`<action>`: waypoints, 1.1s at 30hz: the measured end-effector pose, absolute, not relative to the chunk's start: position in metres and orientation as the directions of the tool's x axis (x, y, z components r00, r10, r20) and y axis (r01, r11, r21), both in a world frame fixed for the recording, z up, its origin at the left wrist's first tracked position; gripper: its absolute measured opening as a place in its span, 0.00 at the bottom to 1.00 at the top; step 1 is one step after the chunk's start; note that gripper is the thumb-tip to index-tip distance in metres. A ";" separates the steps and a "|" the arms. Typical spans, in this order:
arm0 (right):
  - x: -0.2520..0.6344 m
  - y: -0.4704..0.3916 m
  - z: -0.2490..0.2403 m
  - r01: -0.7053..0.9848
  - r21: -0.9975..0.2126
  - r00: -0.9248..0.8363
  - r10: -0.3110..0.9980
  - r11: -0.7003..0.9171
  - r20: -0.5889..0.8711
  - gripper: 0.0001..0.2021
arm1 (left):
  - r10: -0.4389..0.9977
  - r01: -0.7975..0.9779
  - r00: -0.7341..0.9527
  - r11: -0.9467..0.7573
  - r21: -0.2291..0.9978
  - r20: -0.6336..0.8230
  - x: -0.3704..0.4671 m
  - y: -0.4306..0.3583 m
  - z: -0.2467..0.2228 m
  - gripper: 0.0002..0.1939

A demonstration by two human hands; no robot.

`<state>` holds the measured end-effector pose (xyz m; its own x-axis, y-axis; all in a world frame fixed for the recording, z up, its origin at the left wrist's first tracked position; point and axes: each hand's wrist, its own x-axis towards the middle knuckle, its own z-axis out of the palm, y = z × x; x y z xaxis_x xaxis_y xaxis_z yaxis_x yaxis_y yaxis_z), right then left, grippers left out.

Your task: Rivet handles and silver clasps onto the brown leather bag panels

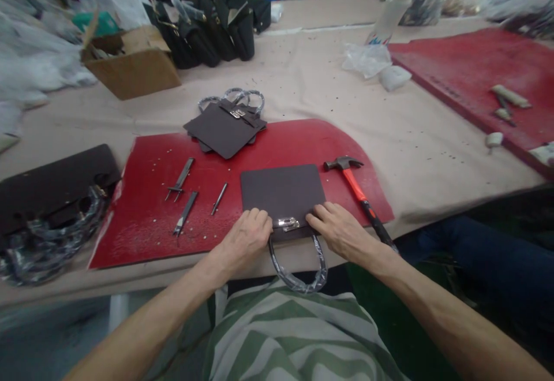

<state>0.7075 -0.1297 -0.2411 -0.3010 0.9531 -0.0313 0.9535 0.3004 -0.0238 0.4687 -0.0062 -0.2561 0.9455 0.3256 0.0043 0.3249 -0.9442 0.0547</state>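
A dark brown handbag panel (283,190) lies flat on the red mat (208,187), its metal clasp (288,223) near the edge closest to me. From that edge a plastic-wrapped handle (298,283) hangs toward my lap. My left hand (252,228) grips the panel's near left side with curled fingers. On the near right side, my right hand (335,225) has its fingers closed on the panel too. To the right rests a claw hammer (355,185) with a red and black handle. Left of the panel are a thin metal punch (219,198) and two pronged tools (185,213).
Behind the mat's middle sits a stack of similar panels (227,127). More wrapped handles (56,236) and dark panels lie at far left. A cardboard box (132,69) and black bags (216,29) stand behind; a person's hands are beyond them. Another red board (485,75) is at right.
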 end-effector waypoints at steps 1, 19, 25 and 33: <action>0.709 -0.130 -0.242 0.948 -0.035 -0.317 0.948 0.316 -0.035 0.12 | 0.296 0.296 0.955 -0.954 0.042 -0.004 0.464 -0.004 -0.257 0.08; 0.726 -0.138 -0.273 0.827 -0.404 -0.258 0.902 0.391 0.346 0.15 | 0.166 0.077 0.877 -0.975 0.210 0.451 0.425 -0.003 -0.298 0.25; 0.711 -0.143 -0.269 0.798 -0.536 -0.068 0.925 0.275 0.374 0.12 | 0.320 0.207 0.788 -0.942 0.263 0.526 0.438 -0.022 -0.304 0.24; 0.713 -0.139 -0.283 0.937 -0.311 -0.045 0.935 0.162 0.352 0.20 | 0.559 0.419 0.662 -0.828 0.372 0.500 0.426 -0.009 -0.280 0.17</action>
